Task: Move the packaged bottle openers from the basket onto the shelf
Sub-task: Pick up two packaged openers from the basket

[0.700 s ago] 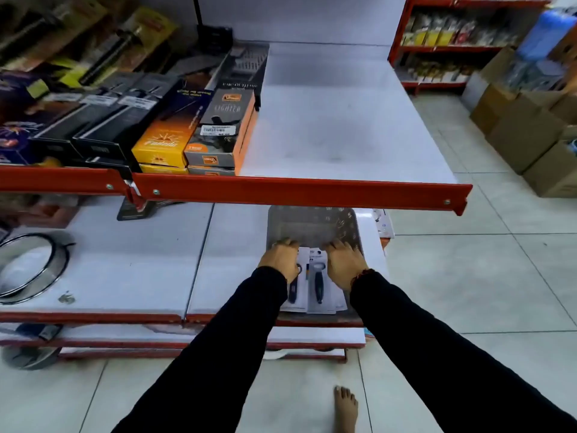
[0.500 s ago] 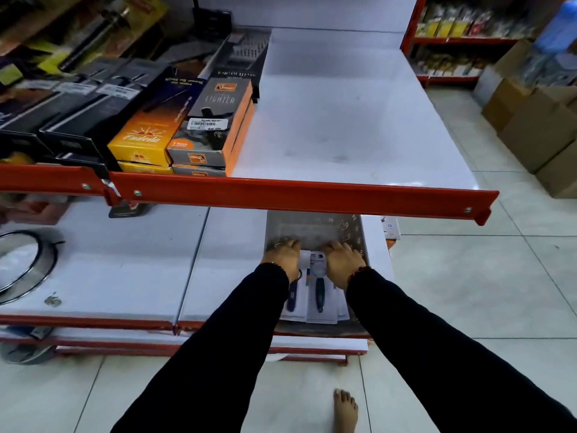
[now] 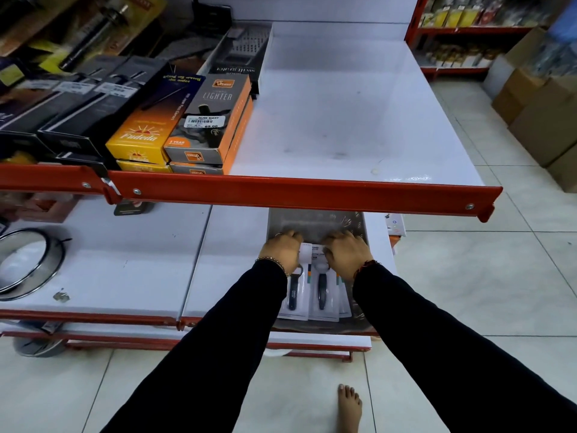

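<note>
sleeves (image 3: 437, 348): long, black | wrists: beaded bracelet left, reddish thread right | foot (image 3: 349, 407): bare

basket (image 3: 359, 226) far end: under shelf lip (image 3: 299, 195) | fingertips: hidden

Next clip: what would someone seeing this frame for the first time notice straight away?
Two black-sleeved arms reach to a grey basket on the lower shelf, where the left hand and right hand close on the tops of the packaged bottle openers. Above runs the red front rail of a white upper shelf, bare on its right half, with lighter boxes at left.
</note>
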